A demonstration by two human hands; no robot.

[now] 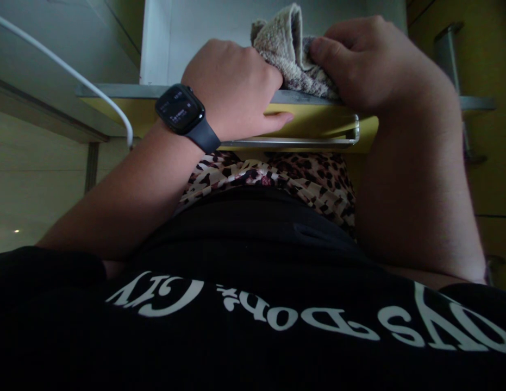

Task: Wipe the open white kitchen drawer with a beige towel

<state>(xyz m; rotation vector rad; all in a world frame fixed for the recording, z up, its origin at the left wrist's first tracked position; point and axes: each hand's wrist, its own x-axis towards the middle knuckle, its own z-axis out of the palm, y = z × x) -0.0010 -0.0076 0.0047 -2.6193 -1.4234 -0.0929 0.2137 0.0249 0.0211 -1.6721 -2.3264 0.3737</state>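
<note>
My left hand (232,87), with a dark smartwatch (180,108) on its wrist, curls over the grey top edge of a yellow drawer front (318,124), and its thumb lies along the front. My right hand (358,65) is closed on a beige terry cloth (285,54) and presses it onto the same edge just to the right. The two hands almost touch, with the cloth bunched up between them. A long metal handle (318,142) runs along the drawer front under both hands.
A white cable (73,73) curves across the upper left. At the right stands a yellow cabinet with a metal handle (448,49). My black printed shirt (253,304) and leopard-print garment (277,179) fill the lower view. A white surface (220,27) lies behind the drawer.
</note>
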